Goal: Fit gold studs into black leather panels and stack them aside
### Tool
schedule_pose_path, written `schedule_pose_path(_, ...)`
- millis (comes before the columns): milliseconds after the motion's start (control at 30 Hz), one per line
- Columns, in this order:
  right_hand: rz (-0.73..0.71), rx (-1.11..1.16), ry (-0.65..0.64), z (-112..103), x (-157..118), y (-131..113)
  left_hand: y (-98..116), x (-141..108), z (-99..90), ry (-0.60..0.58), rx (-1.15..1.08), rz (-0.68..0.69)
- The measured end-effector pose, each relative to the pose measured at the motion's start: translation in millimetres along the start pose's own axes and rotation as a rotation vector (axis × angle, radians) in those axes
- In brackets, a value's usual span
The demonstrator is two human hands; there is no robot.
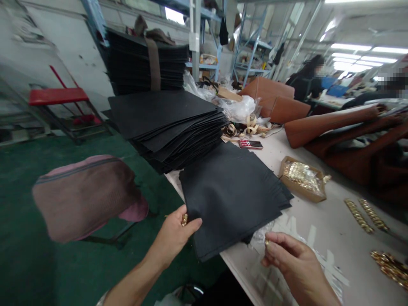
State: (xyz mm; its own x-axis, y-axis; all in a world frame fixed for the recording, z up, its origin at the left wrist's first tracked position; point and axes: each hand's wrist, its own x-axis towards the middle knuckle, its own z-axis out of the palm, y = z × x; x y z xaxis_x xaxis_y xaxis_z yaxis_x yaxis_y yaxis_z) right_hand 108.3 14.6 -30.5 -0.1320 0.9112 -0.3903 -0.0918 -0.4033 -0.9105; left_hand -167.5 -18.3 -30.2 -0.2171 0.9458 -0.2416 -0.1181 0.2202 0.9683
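At the table's left edge, my left hand (180,229) grips the near left side of a stack of black sheets (229,191), thumb on top. They look like leather or a leather-like material. A gold-coloured piece (185,219) shows at its fingers; whether it is a ring is unclear. My right hand (287,255) is closed in a pinch above the table, right of the sheets and apart from them. A tiny gold-coloured bit (267,243) shows at its fingertips, too small to name. Below it lie clear plastic and white strips (310,236).
A taller black stack (172,119) stands behind, with a strapped pile (134,63) beyond. On the table (270,148) are a phone (250,144), a box of gold chains (302,178), loose gold chains (358,216) and brown leather pieces (334,123). A cloth-covered stool (86,191) stands left.
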Motion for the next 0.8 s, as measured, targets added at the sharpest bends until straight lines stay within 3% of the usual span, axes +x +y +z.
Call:
schedule_pose_path(167,-0.044,-0.047,0.013,-21.6,-17.3,2.4,-6.3,-27.3,22.1,-0.454,-0.141,-0.139)
schedule_pose_path(300,0.029,-0.083,0.034,-32.7,-32.9,3.0,-22.1,-47.9,53.7,-0.629,-0.251,-0.322)
schedule_pose_path(367,0.031,-0.251,0.107,-39.4,-41.3,5.8,-29.8,-56.6,66.8,-0.673,-0.285,-0.357)
schedule_pose_path(500,-0.149,-0.835,0.248,-53.0,-60.0,8.9,-34.6,-65.3,82.4,-0.742,-0.227,-0.417)
schedule_pose_path(600,-0.208,-1.007,0.159,-60.1,-68.4,5.9,-29.0,-63.4,91.7,-0.718,-0.223,-0.428)
schedule_pose_path(800,-0.353,-1.074,0.025,-68.0,-64.1,3.9,-21.6,-58.5,113.7,-0.575,-0.197,-0.562)
